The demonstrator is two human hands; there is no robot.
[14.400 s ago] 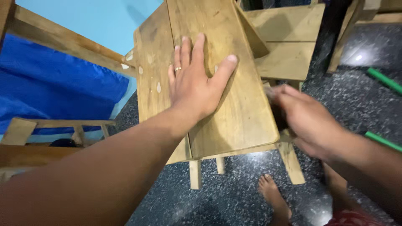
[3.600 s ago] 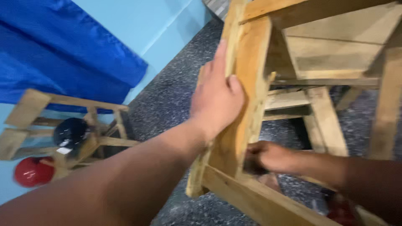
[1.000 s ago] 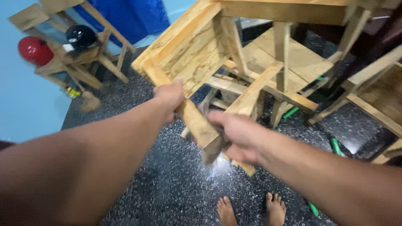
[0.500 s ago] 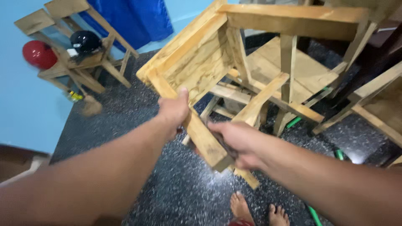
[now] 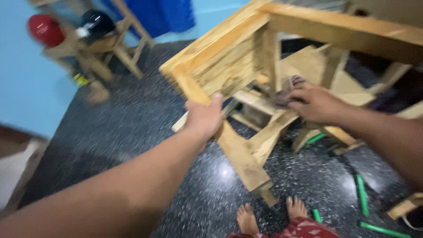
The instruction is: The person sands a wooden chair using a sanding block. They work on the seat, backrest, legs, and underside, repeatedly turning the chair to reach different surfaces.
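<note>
Our left hand (image 5: 203, 120) has its fingers closed around a leg rail of the wooden stool frame (image 5: 246, 79), which is tipped on its side over the dark speckled floor (image 5: 132, 132), one leg end down near our bare feet (image 5: 269, 216). Our right hand (image 5: 315, 103) reaches inside the frame, fingers closed on a crumpled brownish rag (image 5: 286, 88) pressed against a crossbar. More bare wooden furniture pieces (image 5: 352, 75) sit just behind the frame. Green sticks (image 5: 362, 194) lie on the floor to the right, near our feet. Far left, another wooden stool (image 5: 110, 48) by the light blue wall (image 5: 26, 88) carries a black helmet (image 5: 94, 24), with a red helmet (image 5: 44, 28) beside it; blurred. Blue cloth (image 5: 163, 15) hangs behind.
</note>
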